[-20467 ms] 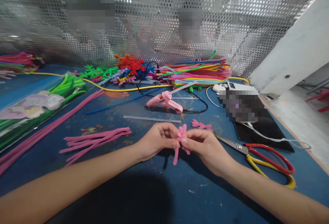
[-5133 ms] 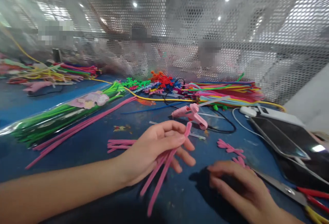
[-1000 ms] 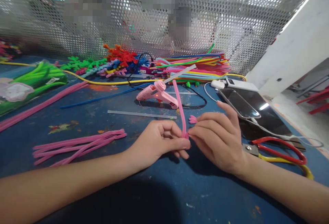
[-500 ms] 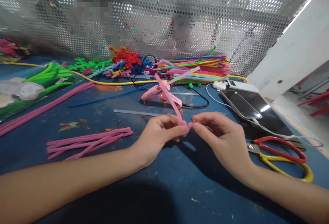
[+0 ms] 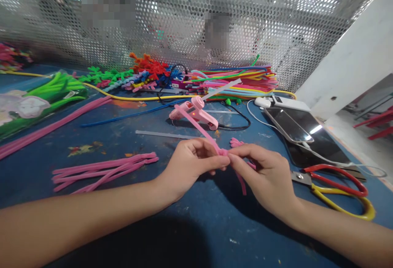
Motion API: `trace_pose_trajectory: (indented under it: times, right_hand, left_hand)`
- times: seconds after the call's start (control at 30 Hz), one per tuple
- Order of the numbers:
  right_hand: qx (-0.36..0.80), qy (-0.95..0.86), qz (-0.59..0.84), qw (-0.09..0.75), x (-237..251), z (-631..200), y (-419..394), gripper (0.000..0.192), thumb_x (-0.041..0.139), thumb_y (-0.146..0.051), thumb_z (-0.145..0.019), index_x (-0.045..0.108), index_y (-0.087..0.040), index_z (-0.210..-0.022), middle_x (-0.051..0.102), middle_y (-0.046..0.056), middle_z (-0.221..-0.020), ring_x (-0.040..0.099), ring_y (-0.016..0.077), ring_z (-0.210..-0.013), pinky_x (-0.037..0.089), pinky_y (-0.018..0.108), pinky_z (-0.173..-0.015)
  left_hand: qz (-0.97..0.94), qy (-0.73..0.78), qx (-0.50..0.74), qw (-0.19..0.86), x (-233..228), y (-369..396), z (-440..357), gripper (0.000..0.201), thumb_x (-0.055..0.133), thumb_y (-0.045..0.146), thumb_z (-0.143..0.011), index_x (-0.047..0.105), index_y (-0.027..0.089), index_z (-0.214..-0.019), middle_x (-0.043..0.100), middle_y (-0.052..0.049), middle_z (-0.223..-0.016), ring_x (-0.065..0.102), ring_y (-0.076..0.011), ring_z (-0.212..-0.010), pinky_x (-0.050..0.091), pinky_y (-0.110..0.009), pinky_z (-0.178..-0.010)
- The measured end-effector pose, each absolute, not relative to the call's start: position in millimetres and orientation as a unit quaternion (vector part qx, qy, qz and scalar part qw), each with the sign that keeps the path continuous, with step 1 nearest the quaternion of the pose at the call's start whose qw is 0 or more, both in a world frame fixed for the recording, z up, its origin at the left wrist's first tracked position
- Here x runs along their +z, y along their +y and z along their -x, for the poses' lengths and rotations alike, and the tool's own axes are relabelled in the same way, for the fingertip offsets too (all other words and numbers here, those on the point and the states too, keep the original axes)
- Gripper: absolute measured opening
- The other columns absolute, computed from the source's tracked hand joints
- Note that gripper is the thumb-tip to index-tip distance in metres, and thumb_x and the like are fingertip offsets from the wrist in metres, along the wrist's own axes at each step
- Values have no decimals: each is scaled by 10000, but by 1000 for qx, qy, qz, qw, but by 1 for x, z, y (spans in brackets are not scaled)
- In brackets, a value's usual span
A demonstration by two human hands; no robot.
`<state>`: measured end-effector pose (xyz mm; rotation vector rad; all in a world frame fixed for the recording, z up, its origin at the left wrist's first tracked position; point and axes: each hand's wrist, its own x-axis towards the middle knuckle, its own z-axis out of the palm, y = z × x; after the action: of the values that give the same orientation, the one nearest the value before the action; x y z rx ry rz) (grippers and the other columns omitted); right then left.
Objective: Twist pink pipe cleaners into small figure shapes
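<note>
A pink pipe cleaner is pinched between the fingertips of both hands, its straight free end slanting up and left across the glue gun. My left hand is closed on it near the bent end. Thumb and forefinger of my right hand grip the same bent part, their tips touching those of the left. Around the right fingers, more pink pipe cleaner pieces show, partly hidden by the hand; whether they join the held one I cannot tell. Behind the hands a pink glue gun lies with its small light lit.
Cut pink pipe cleaners lie left, near long pink ones and a bag of green stems. Scissors and a phone are at right. Colourful pipe cleaners are stacked by the perforated screen.
My fingertips have come together on the bent part. The pipe cleaner's free end has tipped lower and to the left. Pink pieces now show behind and below my right fingers.
</note>
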<state>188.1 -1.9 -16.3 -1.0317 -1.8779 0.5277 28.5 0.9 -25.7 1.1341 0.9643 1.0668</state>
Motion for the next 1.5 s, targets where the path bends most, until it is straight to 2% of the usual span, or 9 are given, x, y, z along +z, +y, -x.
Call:
trace_pose_trajectory:
  times: [0.3, 0.5, 0.7, 0.8, 1.0, 1.1, 1.2, 1.33, 1.5]
  right_hand:
    - [272, -788, 351, 426, -20, -193, -5, 183, 520, -181, -826, 694, -224, -862, 705, 8, -776, 641, 128, -677, 495, 231, -612]
    - [390, -760, 369, 365, -21, -195, -3, 135, 589, -272, -789, 702, -204, -757, 685, -1, -664, 604, 115, -553, 474, 210, -513]
    - [477, -717, 382, 334, -22, -193, -1, 105, 612, -251, -759, 687, -184, -729, 676, 8, -664, 593, 117, -580, 471, 217, -533]
    - [584, -636, 384, 327, -20, -191, -3, 98, 654, -261, -725, 661, -170, -688, 662, 12, -632, 562, 101, -526, 441, 207, -482]
    - [813, -389, 303, 309, -8, -186, -25, 161, 675, -237, -693, 564, -155, -610, 621, 0, -530, 557, 91, -499, 437, 209, -515]
    - [798, -399, 323, 315, -9, -187, -22, 169, 691, -214, -665, 558, -147, -587, 622, 4, -525, 541, 85, -487, 417, 203, -502]
    - [759, -432, 367, 319, -16, -192, -8, 189, 690, -222, -670, 542, -147, -578, 623, -9, -528, 473, 50, -424, 343, 165, -422]
    - [763, -462, 358, 277, -26, -197, 5, 192, 695, -272, -682, 565, -145, -621, 625, -10, -536, 478, 42, -415, 338, 153, -406]
    - [758, -474, 356, 272, -31, -200, 8, 196, 698, -282, -684, 571, -143, -630, 624, -6, -535, 531, 61, -453, 400, 172, -454]
  left_hand:
    - [-463, 394, 471, 640, -25, 1, -27, 196, 774, 163, -551, 582, 133, -583, 557, 50, -545, 473, -40, -488, 367, -156, -472]
    - [-453, 328, 413, 719, -23, 7, -22, 174, 748, 90, -571, 578, 125, -580, 594, 47, -573, 534, -46, -517, 422, -164, -532]
    - [-450, 309, 379, 747, -23, 10, -20, 176, 740, 93, -578, 568, 123, -597, 598, 42, -553, 553, -67, -495, 434, -185, -521]
    - [-459, 321, 382, 735, -23, 10, -20, 181, 750, 129, -580, 571, 129, -602, 596, 37, -572, 548, -69, -516, 429, -189, -536]
    - [-495, 293, 363, 733, -24, 10, -16, 291, 804, 322, -517, 607, 126, -606, 568, 4, -611, 504, -82, -559, 388, -188, -514]
    - [-472, 296, 375, 741, -25, 11, -17, 282, 716, 389, -644, 623, 123, -640, 572, -10, -618, 506, -82, -548, 397, -193, -517]
    - [-441, 299, 368, 762, -26, 11, -17, 248, 686, 364, -686, 622, 125, -687, 586, -7, -595, 521, -78, -506, 410, -186, -493]
    - [-426, 272, 310, 806, -25, 15, -13, 360, 584, 476, -754, 588, 119, -705, 610, -25, -554, 553, -95, -448, 412, -181, -436]
    - [-396, 251, 247, 848, -22, 21, -8, 310, 729, 363, -649, 545, 134, -746, 663, -34, -646, 626, -119, -535, 474, -190, -507]
